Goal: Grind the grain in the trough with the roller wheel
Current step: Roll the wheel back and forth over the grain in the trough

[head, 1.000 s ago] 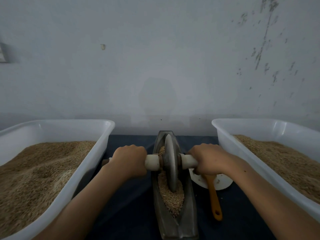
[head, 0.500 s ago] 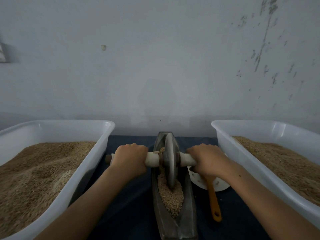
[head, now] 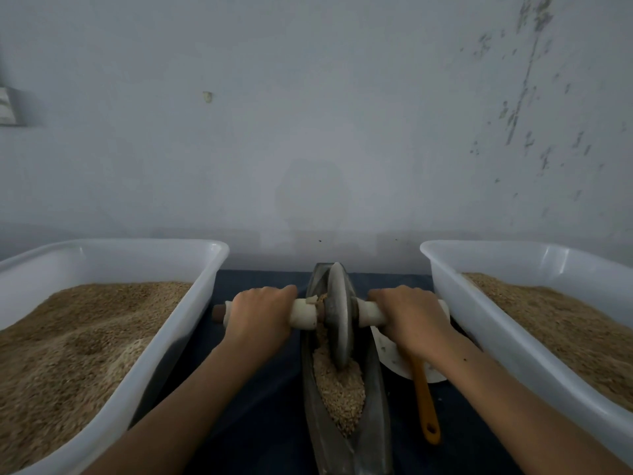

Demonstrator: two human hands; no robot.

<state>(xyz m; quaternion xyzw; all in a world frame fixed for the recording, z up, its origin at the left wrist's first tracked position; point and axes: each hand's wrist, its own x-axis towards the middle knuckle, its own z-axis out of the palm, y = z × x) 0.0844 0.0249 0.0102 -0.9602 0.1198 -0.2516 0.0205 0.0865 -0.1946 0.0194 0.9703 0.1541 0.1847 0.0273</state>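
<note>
A narrow boat-shaped metal trough (head: 375, 399) lies lengthwise in the middle of the dark blue table. Brown grain (head: 339, 389) fills its near half. The grey metal roller wheel (head: 338, 313) stands upright in the trough toward its far end, its lower edge in the grain. A pale axle handle (head: 303, 313) runs through the wheel to both sides. My left hand (head: 260, 313) grips the left end of the handle. My right hand (head: 407, 315) grips the right end, hiding most of it.
A large white plastic tub (head: 202, 303) heaped with grain stands at the left, another white tub (head: 455, 303) with grain at the right. A white dish (head: 390, 354) with an orange-handled tool (head: 424, 402) lies right of the trough. A pale wall rises just behind.
Both hands have pushed the handle away from me, and the wheel has rolled along the trough toward its far end. More grain shows in the near part of the trough.
</note>
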